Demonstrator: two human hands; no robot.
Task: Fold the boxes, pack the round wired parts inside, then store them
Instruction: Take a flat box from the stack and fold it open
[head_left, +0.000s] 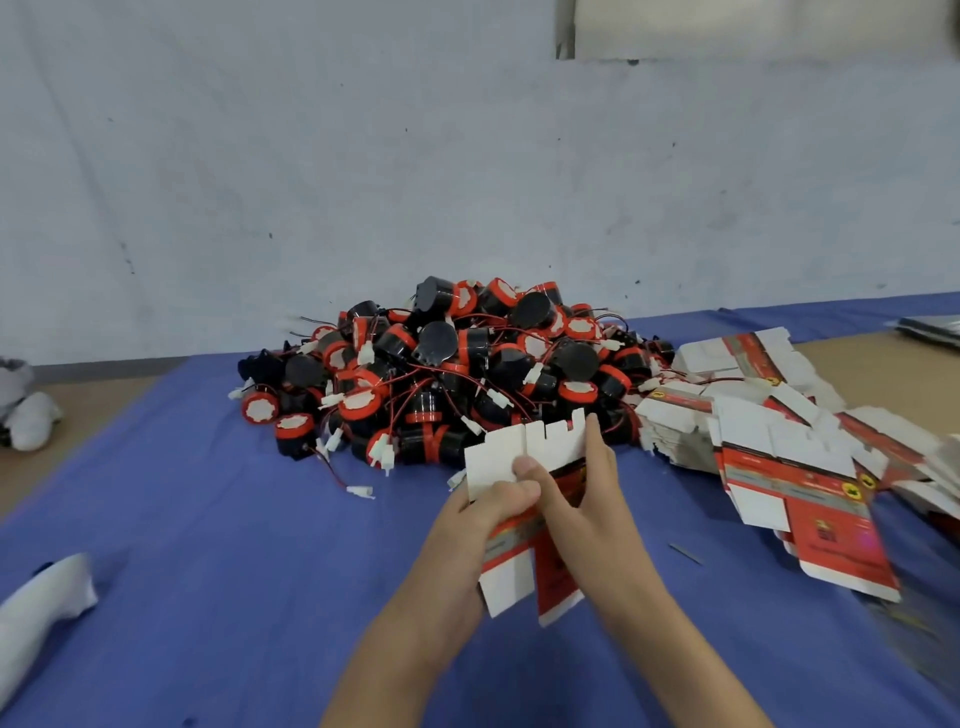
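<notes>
Lying at the lower left of the frame is a white wrapped bundle (44, 605), resting on a blue cloth (208, 519) that covers most of the work surface. Higher up at the left edge sits a second pale, crumpled bundle (28, 415), on the bare brown tabletop (88, 400) beside the cloth.

At the centre of the frame, against a pale wall (363, 156), the round wired parts (441, 374) are heaped in one big pile on the cloth: black drums with red bands, thin red and black wires, and white plug ends. One white plug (360, 491) trails out on its wire at the pile's lower left edge.

Just below the pile, at lower centre, both hands hold a flat box (511, 454) above the cloth. Its white notched flaps point up toward the pile and its red printed panels hang down between the wrists. The left hand (483, 525) grips the box's left side, fingers curled round the card and thumb pressed on the white face. The right hand (587, 499) pinches the right side, thumb on the front and forefinger stretched up along the flap's right edge. The box is not yet folded into shape.

Right of the hands, a small dark sliver (684, 552) lies on the cloth. Further right, more flat boxes (753, 431) are spread in a loose, overlapping stack, touching the pile's right edge. At the upper right edge, a dark flat stack (930, 330) is blurred.
</notes>
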